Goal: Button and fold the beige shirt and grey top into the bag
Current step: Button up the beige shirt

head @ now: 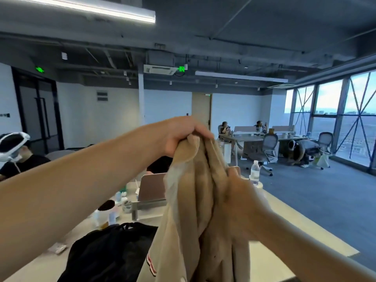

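The beige shirt (189, 210) hangs bunched in the air above the table, with a red-and-white striped tag near its lower edge. My left hand (179, 135) grips its top, raised high at the centre of the view. Lower and to the right, my right hand (238, 196) clutches the fabric from the side. A black bag (105, 253) lies crumpled on the white table (284, 224) under and left of the shirt. I cannot see the grey top.
Bottles, cups and a pink laptop (151, 186) crowd the table behind the bag. A water bottle (254, 173) stands at the far right edge. A person in a headset (14, 147) sits at the left. Office chairs and desks with people stand further back on grey carpet.
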{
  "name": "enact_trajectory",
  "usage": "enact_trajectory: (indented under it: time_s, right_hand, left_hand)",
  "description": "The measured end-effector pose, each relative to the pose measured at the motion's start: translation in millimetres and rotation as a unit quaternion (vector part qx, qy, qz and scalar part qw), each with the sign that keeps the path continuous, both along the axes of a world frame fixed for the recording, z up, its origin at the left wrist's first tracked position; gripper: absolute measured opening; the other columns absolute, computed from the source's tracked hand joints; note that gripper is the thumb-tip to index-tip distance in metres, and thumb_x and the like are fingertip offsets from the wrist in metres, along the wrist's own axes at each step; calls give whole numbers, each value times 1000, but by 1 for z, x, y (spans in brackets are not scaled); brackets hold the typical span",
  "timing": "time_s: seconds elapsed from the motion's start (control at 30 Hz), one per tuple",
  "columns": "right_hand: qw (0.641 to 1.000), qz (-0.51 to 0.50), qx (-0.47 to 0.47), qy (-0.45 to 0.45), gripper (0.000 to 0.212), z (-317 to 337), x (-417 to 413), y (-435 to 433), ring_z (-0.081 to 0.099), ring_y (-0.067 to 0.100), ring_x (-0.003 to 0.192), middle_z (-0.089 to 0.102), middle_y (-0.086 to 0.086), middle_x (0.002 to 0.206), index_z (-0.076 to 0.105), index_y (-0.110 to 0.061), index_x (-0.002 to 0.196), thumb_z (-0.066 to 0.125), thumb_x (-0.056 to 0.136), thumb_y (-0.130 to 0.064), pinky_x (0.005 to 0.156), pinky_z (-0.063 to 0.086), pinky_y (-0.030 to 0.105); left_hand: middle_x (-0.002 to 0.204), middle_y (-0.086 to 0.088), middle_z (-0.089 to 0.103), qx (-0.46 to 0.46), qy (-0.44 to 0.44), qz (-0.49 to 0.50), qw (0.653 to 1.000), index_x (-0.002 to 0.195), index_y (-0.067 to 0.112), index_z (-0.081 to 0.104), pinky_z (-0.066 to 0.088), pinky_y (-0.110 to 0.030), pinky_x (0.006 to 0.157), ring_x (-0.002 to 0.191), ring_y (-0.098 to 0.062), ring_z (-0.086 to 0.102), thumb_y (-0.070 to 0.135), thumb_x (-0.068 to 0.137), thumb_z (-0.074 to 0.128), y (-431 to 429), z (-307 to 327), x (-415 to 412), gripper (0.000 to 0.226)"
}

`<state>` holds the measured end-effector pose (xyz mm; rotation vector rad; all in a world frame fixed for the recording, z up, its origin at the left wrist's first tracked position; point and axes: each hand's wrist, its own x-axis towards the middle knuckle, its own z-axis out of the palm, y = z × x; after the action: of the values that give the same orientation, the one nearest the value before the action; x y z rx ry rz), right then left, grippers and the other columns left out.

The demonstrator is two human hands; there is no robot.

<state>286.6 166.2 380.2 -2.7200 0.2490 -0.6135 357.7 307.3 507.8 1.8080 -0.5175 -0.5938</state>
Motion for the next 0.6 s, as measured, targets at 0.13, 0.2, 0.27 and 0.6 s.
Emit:
enact_trajectory:
  time_s: [0.13,0.2,0.27,0.6]
  right_hand:
    - [1000,-16,-11,-11,17,5,-9,-42,53,11,62,54,-11,66,46,-26,66,58,73,-17,52,45,27]
    - [999,-43,-15,-25,25,12,-7,-58,50,10,59,53,-9,65,42,-28,66,61,75,-15,48,36,24]
    - [996,-64,-40,-56,27,18,-3,-68,51,15,59,53,-4,63,42,-26,67,56,81,-8,47,33,26]
    - [945,-33,-165,-281,16,70,-1,-61,49,27,67,51,6,86,49,-14,97,35,89,-17,61,32,33]
  left_hand:
    - [85,-18,61,167,-137,53,975,99,1,64,54,-40,78,77,-30,58,-11,76,51,38,-12,17,29]
    - [64,-5,55,265,-386,57,882,63,10,57,45,-31,62,69,-26,54,-10,69,49,53,-25,30,22]
    - [59,3,48,327,-525,38,785,52,19,39,39,-33,60,66,-24,51,-3,65,50,62,-38,42,28]
    - [86,-3,60,273,-701,146,643,105,17,43,33,-35,60,70,-30,55,9,87,47,98,-44,69,20]
